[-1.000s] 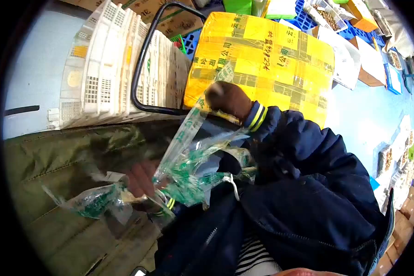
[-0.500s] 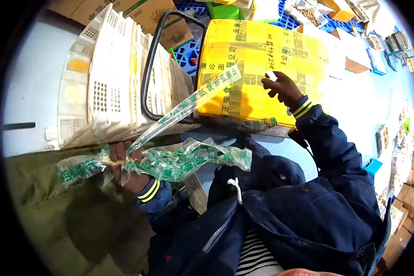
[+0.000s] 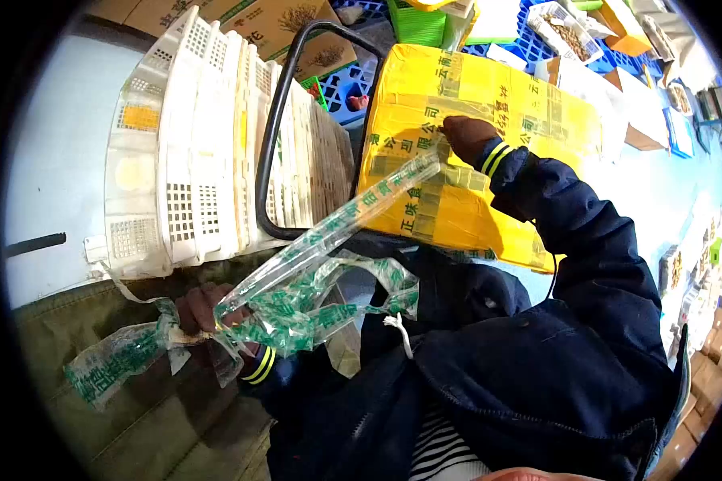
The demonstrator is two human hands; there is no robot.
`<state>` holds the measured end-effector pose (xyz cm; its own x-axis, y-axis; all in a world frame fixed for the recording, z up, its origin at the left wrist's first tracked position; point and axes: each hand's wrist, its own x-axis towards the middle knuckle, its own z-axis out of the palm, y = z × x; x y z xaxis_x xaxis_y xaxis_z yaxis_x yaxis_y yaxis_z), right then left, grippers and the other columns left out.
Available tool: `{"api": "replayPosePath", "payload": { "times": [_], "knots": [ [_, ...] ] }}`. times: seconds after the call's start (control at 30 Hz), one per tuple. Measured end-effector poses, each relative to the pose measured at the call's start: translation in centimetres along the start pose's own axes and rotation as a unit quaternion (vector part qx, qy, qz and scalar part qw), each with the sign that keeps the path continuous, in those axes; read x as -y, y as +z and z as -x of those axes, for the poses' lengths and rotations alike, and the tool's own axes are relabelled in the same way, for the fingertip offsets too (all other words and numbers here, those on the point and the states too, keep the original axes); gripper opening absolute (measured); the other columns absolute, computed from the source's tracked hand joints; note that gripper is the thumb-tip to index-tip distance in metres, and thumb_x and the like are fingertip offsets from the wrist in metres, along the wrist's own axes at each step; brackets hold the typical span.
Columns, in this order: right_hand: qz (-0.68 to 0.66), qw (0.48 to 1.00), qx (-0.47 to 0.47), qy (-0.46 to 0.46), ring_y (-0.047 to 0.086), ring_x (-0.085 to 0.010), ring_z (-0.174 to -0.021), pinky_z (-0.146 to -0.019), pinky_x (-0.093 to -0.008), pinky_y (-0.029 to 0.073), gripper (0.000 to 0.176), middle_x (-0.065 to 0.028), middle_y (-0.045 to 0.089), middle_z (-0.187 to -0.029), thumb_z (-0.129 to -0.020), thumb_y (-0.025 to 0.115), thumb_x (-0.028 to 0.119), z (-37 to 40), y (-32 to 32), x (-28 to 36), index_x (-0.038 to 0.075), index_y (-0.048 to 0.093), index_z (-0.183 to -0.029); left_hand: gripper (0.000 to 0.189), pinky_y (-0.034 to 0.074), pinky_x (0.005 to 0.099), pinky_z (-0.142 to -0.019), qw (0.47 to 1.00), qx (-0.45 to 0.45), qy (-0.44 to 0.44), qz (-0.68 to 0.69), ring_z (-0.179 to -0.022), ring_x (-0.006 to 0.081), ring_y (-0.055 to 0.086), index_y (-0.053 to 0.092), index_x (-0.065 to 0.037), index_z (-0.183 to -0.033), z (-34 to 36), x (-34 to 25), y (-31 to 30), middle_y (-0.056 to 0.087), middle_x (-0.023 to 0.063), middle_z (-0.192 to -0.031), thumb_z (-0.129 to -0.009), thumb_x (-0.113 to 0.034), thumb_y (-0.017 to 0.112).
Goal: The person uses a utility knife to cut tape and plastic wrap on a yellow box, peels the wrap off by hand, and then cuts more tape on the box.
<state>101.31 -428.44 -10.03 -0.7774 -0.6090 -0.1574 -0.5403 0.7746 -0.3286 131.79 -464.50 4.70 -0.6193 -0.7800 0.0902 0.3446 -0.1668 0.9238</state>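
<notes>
My left hand [image 3: 204, 309] is closed round a crumpled bunch of clear packing tape [image 3: 293, 317] with green printing, over the dark olive cover on the left. One straighter strip of the tape runs up from this hand to the yellow carton [image 3: 413, 72], its far end lying on the carton's face. My right hand [image 3: 467, 136] is at the yellow carton just above the strip's end, fingers bent together; whatever they hold is hidden. Green and dark lettering and several tape bands show on the carton.
A black metal handle frame [image 3: 269, 136] rises between the carton and a row of white plastic baskets [image 3: 192, 184]. Brown printed boxes [image 3: 297, 32] lie behind. A white basket of small brown goods [image 3: 565, 36] stands on blue pallets at the back.
My right hand has moved left and closer to the carton's face; the small white piece in it no longer shows. My left hand has shifted slightly left and down, pulling the tape bunch along.
</notes>
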Motion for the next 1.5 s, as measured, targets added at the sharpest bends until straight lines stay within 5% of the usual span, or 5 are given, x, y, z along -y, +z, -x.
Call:
{"api": "replayPosePath", "payload": {
  "times": [0.7,0.83,1.17,1.27,1.5],
  "knots": [
    [-0.155,0.985,-0.063,0.045,0.061,-0.0328,-0.075,-0.064,-0.0400,0.048,0.035,-0.0151,0.063,-0.078,-0.087,0.050,0.038,-3.7,-5.8,6.1,0.009,0.058,-0.105,0.023,0.031,0.0313,-0.077,0.954,0.033,-0.271,-0.122,-0.083,0.0183,0.037,0.035,-0.006,-0.100,1.0,8.0,-6.3,0.040,0.0054,-0.095,-0.090,-0.024,0.045],
    [-0.249,0.936,0.171,0.184,0.059,-0.0168,-0.059,-0.052,-0.0270,0.047,0.049,-0.0102,0.060,-0.069,-0.081,0.053,0.052,-3.9,-2.6,9.8,0.005,0.061,-0.095,0.026,0.032,0.0316,-0.079,0.934,0.040,-0.326,-0.144,-0.086,0.0189,0.038,0.035,-0.005,-0.104,3.0,10.4,-8.2,0.041,0.0062,-0.098,-0.090,-0.024,0.045],
    [0.060,0.985,0.089,-0.136,0.061,-0.0339,-0.083,-0.074,-0.0407,0.048,0.037,-0.0201,0.063,-0.086,-0.070,0.064,0.031,-5.6,12.7,17.3,0.000,0.061,-0.089,0.032,0.033,0.0325,-0.084,0.894,0.111,-0.377,-0.213,-0.093,0.0203,0.042,0.037,-0.003,-0.113,6.1,13.8,-10.3,0.045,0.0082,-0.107,-0.091,-0.024,0.047],
    [-0.225,0.961,0.092,0.130,0.061,-0.0333,-0.084,-0.074,-0.0393,0.048,0.031,-0.0185,0.062,-0.087,-0.075,0.060,0.027,-4.4,10.4,19.7,0.001,0.061,-0.092,0.034,0.034,0.0327,-0.086,0.877,0.139,-0.389,-0.245,-0.095,0.0207,0.043,0.038,-0.002,-0.116,7.1,14.5,-11.4,0.046,0.0089,-0.109,-0.091,-0.025,0.047],
    [0.046,0.969,0.191,-0.151,0.060,-0.0320,-0.083,-0.072,-0.0401,0.049,0.031,-0.0178,0.061,-0.089,-0.080,0.055,0.028,1.0,16.8,20.1,0.004,0.060,-0.100,0.040,0.035,0.0333,-0.089,0.840,0.221,-0.395,-0.299,-0.100,0.0217,0.045,0.039,-0.001,-0.122,8.5,16.4,-11.2,0.048,0.0103,-0.115,-0.091,-0.025,0.048]
  ]
}}
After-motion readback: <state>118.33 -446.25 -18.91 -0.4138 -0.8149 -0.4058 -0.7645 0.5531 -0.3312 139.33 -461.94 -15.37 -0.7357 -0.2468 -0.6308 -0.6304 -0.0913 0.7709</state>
